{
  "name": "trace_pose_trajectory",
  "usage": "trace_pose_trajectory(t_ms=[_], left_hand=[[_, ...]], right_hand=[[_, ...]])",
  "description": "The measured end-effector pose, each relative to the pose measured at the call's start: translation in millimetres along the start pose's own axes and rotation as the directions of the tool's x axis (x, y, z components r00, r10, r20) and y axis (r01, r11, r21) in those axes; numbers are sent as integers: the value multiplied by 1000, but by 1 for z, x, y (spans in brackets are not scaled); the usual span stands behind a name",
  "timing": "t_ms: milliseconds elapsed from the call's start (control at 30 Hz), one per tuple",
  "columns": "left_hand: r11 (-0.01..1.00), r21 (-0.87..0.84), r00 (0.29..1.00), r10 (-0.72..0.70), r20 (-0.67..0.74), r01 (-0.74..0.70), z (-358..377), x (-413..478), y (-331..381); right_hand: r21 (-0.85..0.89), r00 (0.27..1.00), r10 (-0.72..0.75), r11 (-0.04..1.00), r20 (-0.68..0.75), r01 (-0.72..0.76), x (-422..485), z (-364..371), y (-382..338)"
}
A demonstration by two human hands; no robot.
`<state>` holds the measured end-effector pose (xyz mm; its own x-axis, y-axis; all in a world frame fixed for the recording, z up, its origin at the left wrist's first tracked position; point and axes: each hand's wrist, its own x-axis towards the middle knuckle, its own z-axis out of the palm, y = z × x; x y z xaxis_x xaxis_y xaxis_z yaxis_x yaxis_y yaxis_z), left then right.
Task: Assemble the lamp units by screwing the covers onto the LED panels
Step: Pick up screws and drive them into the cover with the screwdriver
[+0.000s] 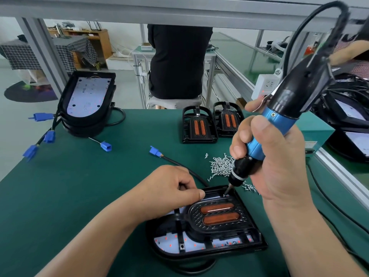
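Fastening the near cover (217, 215), your right grip (279, 156) clasps the screwdriver (276, 124), left grip (173, 188) curled against it; stacked panels (87, 96) await.

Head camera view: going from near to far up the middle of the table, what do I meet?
Lamp unit → screw pile → spare covers → seated person.

Bright, even indoor light with soft shadows; wide-angle bending at edges, slight blur up close.
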<state>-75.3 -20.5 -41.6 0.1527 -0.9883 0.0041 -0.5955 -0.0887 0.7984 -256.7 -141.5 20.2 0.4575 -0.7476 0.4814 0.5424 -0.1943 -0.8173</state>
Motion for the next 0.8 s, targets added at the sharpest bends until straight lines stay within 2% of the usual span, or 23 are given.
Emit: trace_pose_trajectory(t_ms=[200,400,633,700,800], left_hand=[[1000,-20,1000,23,-8,-23,2,1,-5],[999,-1,999,34,-11,-34,4,1,-8],[999,7,999,48,-20,-47,4,3,-8],[999,9,999,49,-18,-49,3,3,-8],[998,15,998,61,18,-61,3,4,-7]], right_hand=[[28,999,43,999,-28,-43,2,-3,0],[12,997,66,998,36,-66,5,1,3],[55,993,108,992,45,-110,8,-4,7],[63,991,109,991,71,-114,8,-5,8],[87,973,115,987,199,-134,7,-7,9]])
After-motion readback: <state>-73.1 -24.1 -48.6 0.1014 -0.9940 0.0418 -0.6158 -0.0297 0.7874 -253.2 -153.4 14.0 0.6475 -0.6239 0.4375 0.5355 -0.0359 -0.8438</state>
